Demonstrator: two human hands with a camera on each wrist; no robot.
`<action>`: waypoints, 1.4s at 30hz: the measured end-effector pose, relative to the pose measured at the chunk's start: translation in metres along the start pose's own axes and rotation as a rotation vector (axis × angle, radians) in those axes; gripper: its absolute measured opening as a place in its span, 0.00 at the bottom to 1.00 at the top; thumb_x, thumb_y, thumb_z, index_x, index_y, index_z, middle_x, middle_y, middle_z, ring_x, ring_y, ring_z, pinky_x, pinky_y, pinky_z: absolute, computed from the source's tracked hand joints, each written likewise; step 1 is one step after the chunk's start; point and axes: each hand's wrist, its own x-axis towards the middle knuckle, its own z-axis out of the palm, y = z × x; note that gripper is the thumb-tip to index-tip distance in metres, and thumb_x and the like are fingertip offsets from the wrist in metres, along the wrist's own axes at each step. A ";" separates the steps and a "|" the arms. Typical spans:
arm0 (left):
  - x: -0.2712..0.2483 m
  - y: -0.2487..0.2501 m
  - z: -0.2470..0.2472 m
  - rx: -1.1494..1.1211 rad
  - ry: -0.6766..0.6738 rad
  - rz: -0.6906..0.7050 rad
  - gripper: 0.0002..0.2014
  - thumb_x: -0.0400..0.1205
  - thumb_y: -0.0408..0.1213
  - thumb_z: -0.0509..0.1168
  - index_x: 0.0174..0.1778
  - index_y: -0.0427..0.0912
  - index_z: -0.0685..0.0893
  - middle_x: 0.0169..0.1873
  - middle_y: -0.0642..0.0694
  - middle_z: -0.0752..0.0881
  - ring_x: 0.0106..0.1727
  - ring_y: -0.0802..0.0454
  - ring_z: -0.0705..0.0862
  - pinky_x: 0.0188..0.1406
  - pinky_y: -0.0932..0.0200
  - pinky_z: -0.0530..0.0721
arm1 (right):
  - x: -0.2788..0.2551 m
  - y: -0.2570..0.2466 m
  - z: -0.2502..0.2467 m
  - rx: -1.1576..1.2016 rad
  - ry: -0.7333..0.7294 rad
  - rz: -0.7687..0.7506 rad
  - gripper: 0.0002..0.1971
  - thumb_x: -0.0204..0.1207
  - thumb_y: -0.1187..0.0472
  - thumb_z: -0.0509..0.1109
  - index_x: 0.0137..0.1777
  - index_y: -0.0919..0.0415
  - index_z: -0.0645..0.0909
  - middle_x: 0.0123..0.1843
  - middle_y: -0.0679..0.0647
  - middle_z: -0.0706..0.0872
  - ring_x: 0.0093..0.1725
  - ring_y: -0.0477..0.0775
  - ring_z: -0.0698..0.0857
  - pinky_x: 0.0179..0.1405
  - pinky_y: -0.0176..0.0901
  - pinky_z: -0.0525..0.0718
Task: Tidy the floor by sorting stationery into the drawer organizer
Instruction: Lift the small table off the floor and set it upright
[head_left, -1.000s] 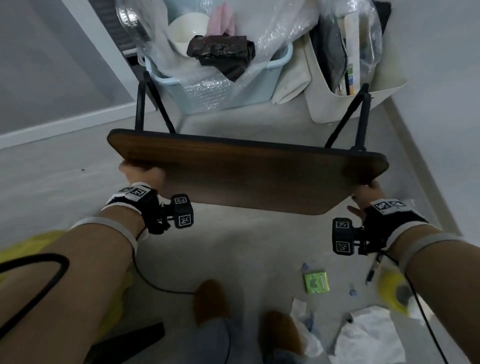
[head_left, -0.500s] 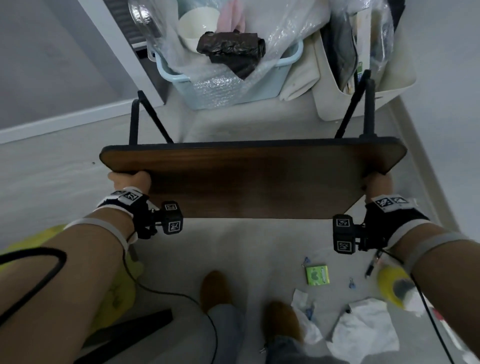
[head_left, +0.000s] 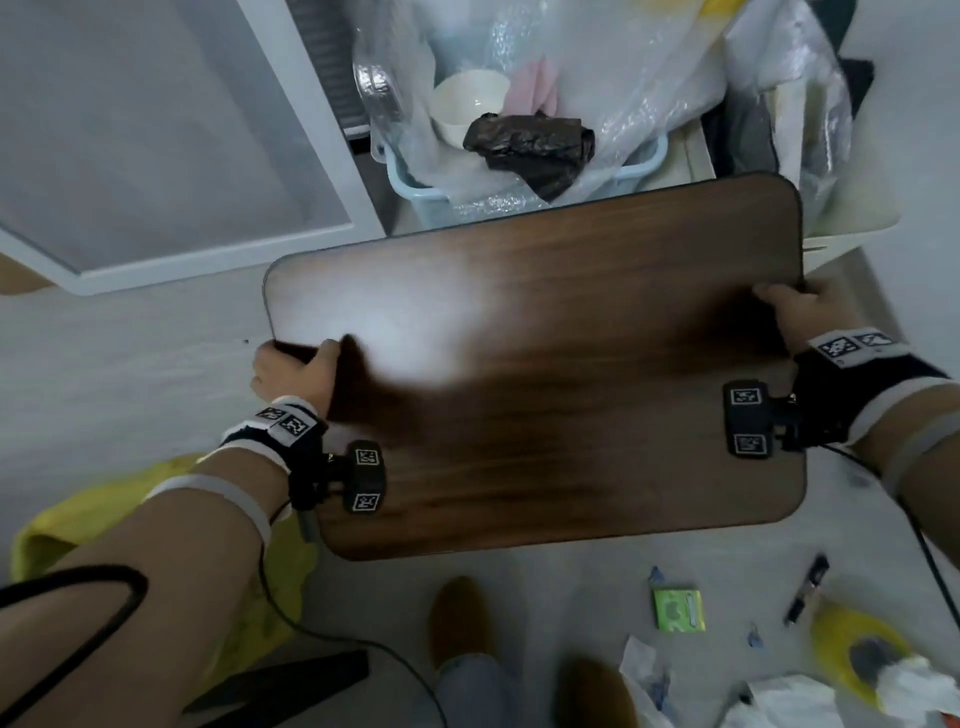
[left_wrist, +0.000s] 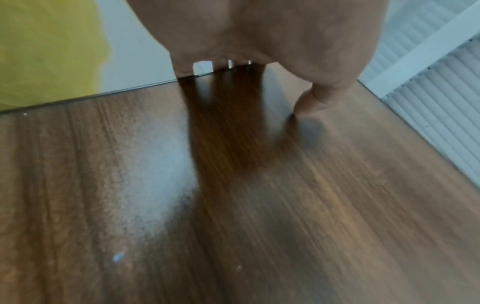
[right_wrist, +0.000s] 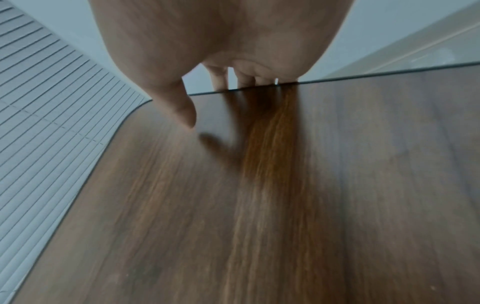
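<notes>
A small table (head_left: 535, 364) with a dark wood top is held level by both hands, one at each short side. The left hand (head_left: 293, 371) is clamped on the 9 o'clock edge: its thumb (left_wrist: 309, 102) is pressed on the top and its fingers (left_wrist: 182, 67) are curled under the rim. The right hand (head_left: 802, 317) is closed on the 3 o'clock edge in the same way, thumb (right_wrist: 182, 109) above, fingers (right_wrist: 219, 79) hooked over the rim. A grip at opposite sides is probably chosen so that the top is kept balanced and flat while it is carried or set down.

The stationery is left on the floor (head_left: 571, 587) at 5 o'clock, near the feet: a green packet (head_left: 678, 609), a black pen (head_left: 807, 588), a yellow tape roll (head_left: 831, 636), and crumpled paper (head_left: 795, 701). No drawer organizer can be made out in these views.

At 12 o'clock, a blue basket (head_left: 421, 195) stuffed with plastic wrap is seen just behind the table. Sorting appears not yet begun; the table is likely being placed as a work surface.
</notes>
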 end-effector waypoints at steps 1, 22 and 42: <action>0.013 -0.004 0.007 -0.037 -0.026 0.035 0.45 0.57 0.66 0.72 0.62 0.36 0.81 0.58 0.35 0.86 0.61 0.32 0.84 0.64 0.38 0.82 | 0.007 0.001 0.006 0.003 -0.022 0.001 0.18 0.75 0.51 0.72 0.61 0.59 0.86 0.50 0.58 0.86 0.49 0.59 0.85 0.54 0.47 0.81; -0.029 -0.086 0.003 0.031 -0.129 -0.445 0.53 0.64 0.74 0.71 0.77 0.40 0.70 0.73 0.36 0.78 0.70 0.31 0.79 0.74 0.37 0.73 | -0.072 0.119 0.066 -0.163 0.092 0.616 0.56 0.67 0.24 0.64 0.83 0.66 0.57 0.81 0.72 0.64 0.77 0.75 0.69 0.77 0.66 0.65; -0.015 -0.061 0.035 0.130 -0.177 0.001 0.45 0.70 0.50 0.78 0.80 0.40 0.65 0.72 0.33 0.77 0.72 0.32 0.76 0.72 0.37 0.76 | -0.050 0.084 0.082 0.335 -0.072 0.441 0.45 0.69 0.51 0.77 0.80 0.65 0.58 0.70 0.63 0.80 0.60 0.64 0.86 0.53 0.51 0.87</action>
